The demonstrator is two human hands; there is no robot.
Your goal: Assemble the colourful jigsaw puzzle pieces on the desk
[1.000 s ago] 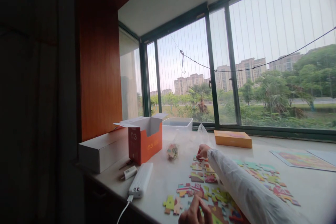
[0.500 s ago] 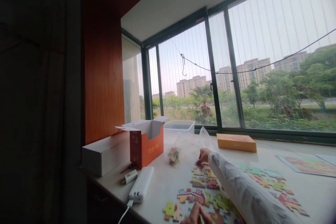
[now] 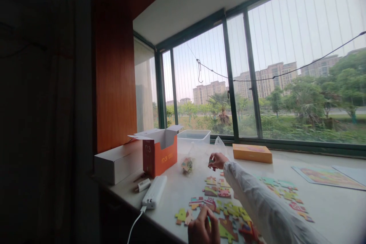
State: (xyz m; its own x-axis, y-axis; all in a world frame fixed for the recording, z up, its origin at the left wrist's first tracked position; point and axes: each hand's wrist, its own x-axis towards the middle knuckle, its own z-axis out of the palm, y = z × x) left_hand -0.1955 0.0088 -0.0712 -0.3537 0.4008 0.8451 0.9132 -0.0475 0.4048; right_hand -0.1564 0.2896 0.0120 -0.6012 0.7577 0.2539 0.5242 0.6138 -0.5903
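My right hand [image 3: 218, 161], in a pale sleeve, is closed on a small dark green and red puzzle piece [image 3: 212, 165], held above the tabletop near a clear plastic bag [image 3: 219, 143]. Low in the view, my left hand [image 3: 203, 227] is closed with its fingertips pinched together; a bit of teal shows between them, but I cannot make out what it is. Around it lie joined puzzle pieces [image 3: 234, 209] in green, yellow and brown. A yellow-green piece [image 3: 181, 215] sits to its left. More pieces [image 3: 211, 191] lie below my right hand, and a further group [image 3: 281, 188] beyond my right sleeve.
Left of the puzzle stand an orange box [image 3: 162, 159], a white box [image 3: 114, 166], a white power bank [image 3: 154, 192] with cable and a plug adapter [image 3: 143, 185]. A bag of pieces [image 3: 187, 165], a clear tub [image 3: 194, 136], a yellow box [image 3: 252, 153] and a picture sheet [image 3: 320, 177] lie farther back.
My right hand has risen from the tabletop with a puzzle piece between its fingers. My left hand has come further into view and moved slightly left. The camera view has shifted a little.
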